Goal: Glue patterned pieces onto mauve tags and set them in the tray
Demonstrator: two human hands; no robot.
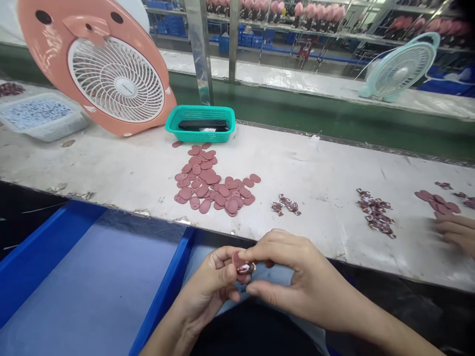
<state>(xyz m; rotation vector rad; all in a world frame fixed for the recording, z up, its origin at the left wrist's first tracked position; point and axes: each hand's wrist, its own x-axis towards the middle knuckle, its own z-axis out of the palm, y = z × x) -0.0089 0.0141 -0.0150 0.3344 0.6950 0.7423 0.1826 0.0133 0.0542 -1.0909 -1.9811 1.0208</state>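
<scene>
My left hand [218,277] pinches a dark red oval disc [236,259] between thumb and fingers, just in front of the table edge. A small brown-and-white figure piece [245,268] lies against the disc. From the other side my right hand [293,272] closes in, its index fingertip pressing on the disc and its thumb near the lower side. On the table beyond lies a spread pile of similar oval discs [208,177], some with small holes. To its right sit a small cluster of figure pieces [285,203] and a larger one [375,212].
A green basket [200,137] with dark items stands behind the discs, beside an orange fan [159,64]. At left is a tub of blue-white bits [40,113]. Blue bins [163,291] sit below the table edge. Another person's blurred hand [456,232] reaches in at right, near more discs [438,201].
</scene>
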